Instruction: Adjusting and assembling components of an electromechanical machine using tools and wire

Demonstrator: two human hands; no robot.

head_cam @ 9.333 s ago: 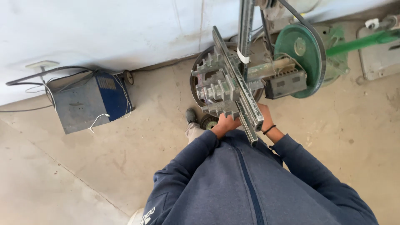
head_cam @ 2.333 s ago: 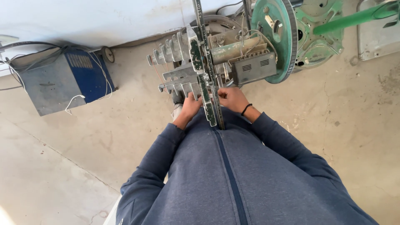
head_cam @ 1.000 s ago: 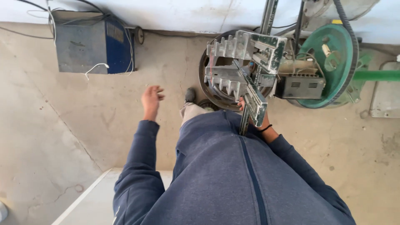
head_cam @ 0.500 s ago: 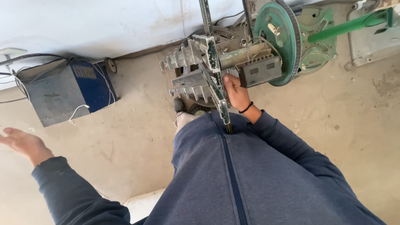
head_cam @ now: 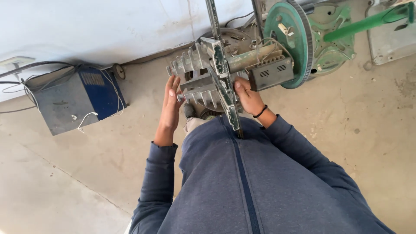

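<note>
A grey finned metal assembly [head_cam: 203, 82] with a worn green bar [head_cam: 225, 93] down its middle hangs in front of my chest. My right hand [head_cam: 246, 95] grips its right side, next to a grey vented box [head_cam: 272, 74]. My left hand [head_cam: 171, 104] is flat with its fingers straight, the fingertips at the left edge of the fins; I cannot tell if they touch. A large green wheel [head_cam: 291, 39] on a green frame [head_cam: 333, 43] stands behind the assembly. A black band circles my right wrist.
A blue and grey metal box [head_cam: 73, 102] with cables sits on the concrete floor [head_cam: 372, 112] at the left, by a white wall [head_cam: 86, 30]. A grey plate [head_cam: 390, 39] lies at the top right. My shoe [head_cam: 189, 110] shows under the assembly.
My left hand has swung in from far out at the left and now lies against the left side of the finned assembly. My right hand has kept its grip.
</note>
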